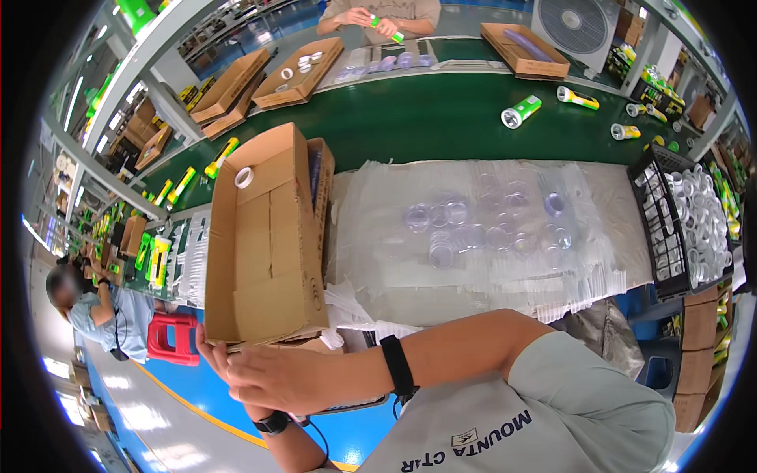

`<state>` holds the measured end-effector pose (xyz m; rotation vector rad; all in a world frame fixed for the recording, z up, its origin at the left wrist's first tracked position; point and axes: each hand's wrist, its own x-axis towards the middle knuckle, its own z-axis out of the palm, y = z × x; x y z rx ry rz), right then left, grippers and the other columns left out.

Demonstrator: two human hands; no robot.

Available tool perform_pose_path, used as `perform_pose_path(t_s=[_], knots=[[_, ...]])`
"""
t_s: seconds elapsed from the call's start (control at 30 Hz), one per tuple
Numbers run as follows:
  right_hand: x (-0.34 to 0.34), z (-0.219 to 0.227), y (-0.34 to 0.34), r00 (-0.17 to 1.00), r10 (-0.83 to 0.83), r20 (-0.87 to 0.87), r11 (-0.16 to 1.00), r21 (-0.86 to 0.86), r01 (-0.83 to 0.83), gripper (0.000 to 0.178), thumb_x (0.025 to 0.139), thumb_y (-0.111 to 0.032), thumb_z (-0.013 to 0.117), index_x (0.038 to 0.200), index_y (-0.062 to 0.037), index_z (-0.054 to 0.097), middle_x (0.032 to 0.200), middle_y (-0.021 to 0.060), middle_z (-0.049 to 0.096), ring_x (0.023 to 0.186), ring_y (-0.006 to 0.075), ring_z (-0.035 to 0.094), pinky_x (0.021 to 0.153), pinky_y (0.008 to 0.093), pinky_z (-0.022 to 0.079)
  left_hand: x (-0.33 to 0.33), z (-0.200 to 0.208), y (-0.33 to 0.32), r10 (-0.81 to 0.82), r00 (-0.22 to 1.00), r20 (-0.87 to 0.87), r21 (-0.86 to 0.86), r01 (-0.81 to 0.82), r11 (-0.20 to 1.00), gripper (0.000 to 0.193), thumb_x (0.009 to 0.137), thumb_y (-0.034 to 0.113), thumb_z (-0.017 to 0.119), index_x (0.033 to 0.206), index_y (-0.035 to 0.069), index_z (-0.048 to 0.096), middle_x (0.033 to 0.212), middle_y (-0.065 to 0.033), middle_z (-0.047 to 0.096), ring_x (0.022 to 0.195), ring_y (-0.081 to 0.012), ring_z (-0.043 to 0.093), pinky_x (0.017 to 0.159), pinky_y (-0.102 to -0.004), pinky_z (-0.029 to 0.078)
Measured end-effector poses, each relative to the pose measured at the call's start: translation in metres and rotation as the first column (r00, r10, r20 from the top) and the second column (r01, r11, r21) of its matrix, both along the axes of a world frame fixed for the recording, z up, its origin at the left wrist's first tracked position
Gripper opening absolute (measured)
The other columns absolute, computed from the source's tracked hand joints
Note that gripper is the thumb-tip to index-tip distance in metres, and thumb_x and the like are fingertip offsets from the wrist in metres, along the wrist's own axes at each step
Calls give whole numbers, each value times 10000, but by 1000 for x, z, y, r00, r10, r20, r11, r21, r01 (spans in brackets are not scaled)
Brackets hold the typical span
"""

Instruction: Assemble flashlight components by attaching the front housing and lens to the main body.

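Matt cardboard forms the shallow box [264, 256] beside the worker's hands [276, 380], as glossy clear plastic discs [441, 254] dot wrinkled plastic film [367, 280] to their right, smooth green belt [426, 122] beyond.

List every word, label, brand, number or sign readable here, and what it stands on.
Grey shirt: dark lettering and a small emblem; I won't copy the words.
Large open cardboard box: small mark on its side, too small to read.
Yellow-and-green flashlights: any print is too small to read.
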<state>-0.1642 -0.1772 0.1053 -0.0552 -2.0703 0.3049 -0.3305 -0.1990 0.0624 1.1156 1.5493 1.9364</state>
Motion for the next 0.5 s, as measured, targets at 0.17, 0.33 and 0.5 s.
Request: perform_pose_path(t_s=[0.17,0.33,0.5], knots=[[63,-21,-11,969,234,79,963,-158,-220,308,834,-80,537,1126,-7,473,954,125,501,955,286,508,816,375,433,-105,-11,40,26,993,117,57,-33,998,480,837,115,374,1311,35,362,1233,-122,474,1145,-244,474,981,-364,384],[159,-48,-15,937,251,244,859,-502,-100,373,835,-69,549,1200,-34,480,1057,150,555,1012,316,541,861,387,445,-134,-16,57,-121,960,253,146,86,986,540,759,75,368,1299,59,371,1240,-117,481,1155,-267,480,985,-404,395],[241,-54,-46,941,131,313,679,-720,145,314,844,-42,540,1157,-58,512,992,110,570,928,316,556,807,392,451,-153,-35,70,20,973,230,145,-54,988,460,895,268,498,1308,83,410,1313,-137,448,1177,-304,466,971,-452,401]])
